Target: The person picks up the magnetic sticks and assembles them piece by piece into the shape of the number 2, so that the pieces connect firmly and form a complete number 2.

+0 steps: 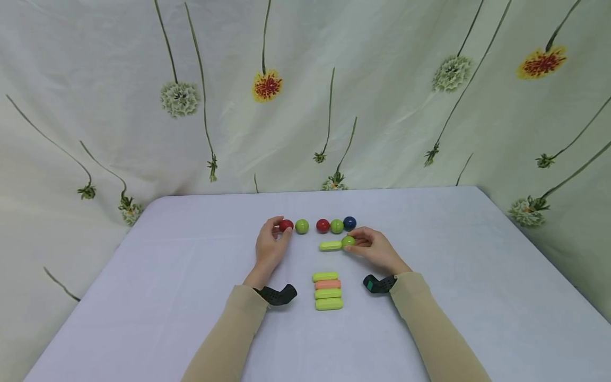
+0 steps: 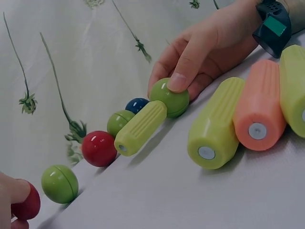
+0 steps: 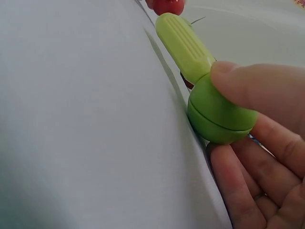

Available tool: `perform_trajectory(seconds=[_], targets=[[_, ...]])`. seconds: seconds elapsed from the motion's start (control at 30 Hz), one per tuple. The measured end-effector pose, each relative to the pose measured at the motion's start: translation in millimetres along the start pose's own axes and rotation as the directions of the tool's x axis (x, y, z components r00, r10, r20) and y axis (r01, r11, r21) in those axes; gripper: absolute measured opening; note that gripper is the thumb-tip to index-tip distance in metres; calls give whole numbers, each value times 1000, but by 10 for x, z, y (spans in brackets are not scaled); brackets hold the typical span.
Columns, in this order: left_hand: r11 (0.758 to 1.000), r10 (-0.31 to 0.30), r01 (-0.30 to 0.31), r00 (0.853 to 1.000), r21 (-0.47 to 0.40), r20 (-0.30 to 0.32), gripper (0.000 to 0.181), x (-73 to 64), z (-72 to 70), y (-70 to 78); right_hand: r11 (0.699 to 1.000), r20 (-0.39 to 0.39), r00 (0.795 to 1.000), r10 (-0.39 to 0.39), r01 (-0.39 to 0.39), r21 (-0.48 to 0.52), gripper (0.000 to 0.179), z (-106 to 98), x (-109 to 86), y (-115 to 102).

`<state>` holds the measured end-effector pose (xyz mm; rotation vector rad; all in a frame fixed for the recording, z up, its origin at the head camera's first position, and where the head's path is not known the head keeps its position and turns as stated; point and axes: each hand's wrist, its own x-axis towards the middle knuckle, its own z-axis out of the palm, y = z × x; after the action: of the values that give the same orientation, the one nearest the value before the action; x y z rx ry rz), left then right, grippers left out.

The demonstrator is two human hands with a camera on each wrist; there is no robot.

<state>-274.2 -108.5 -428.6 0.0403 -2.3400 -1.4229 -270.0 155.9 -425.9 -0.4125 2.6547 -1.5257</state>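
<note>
My right hand [image 1: 380, 252] pinches a glossy green ball [image 3: 217, 112] between thumb and fingers. A ribbed yellow-green rod [image 2: 142, 128] extends from that ball, end against it, pointing left close over the table. The rod's free end bears a small grey disc. Farther left, my left hand [image 1: 271, 247] holds a red ball [image 1: 286, 225] between thumb and fingers. Just right of this red ball lies another green ball [image 1: 302, 226]. Beyond the rod sit a second red ball [image 1: 322, 226], a green ball [image 1: 337, 226] and a dark blue ball [image 1: 350, 223], in a row.
Nearer me, between my forearms, several rods lie side by side: yellow-green rods [image 1: 329, 304] and one orange rod [image 1: 328, 285]. A white cloth covers the table [image 1: 191, 297]. Behind its far edge hangs a flower-print curtain [image 1: 382, 132].
</note>
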Motion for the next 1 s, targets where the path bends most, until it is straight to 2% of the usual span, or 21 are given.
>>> perform_trajectory(seconds=[0.2, 0.33, 0.5, 0.7, 0.87, 1.0], targets=[[992, 9, -16, 999, -129, -51, 37, 6, 6, 16, 1000, -15, 1000, -13, 13, 2, 39, 7, 10, 21], [977, 6, -13, 999, -214, -33, 36, 0, -1, 36, 1000, -29, 1000, -7, 7, -2, 39, 10, 10, 29], [952, -22, 43, 997, -304, 71, 36, -12, -21, 56, 1000, -44, 999, -4, 3, -25, 39, 9, 0, 14], [924, -44, 121, 976, -363, 215, 36, -29, -41, 93, 1000, -51, 999, -8, 7, -25, 37, 4, 4, 24], [927, -51, 165, 946, -338, 321, 36, -40, -32, 92, 1000, -54, 998, -13, 12, -16, 35, 9, 13, 32], [932, -43, 167, 933, -322, 357, 35, -45, -15, 77, 1000, -58, 998, -7, 6, -9, 34, 15, 9, 24]])
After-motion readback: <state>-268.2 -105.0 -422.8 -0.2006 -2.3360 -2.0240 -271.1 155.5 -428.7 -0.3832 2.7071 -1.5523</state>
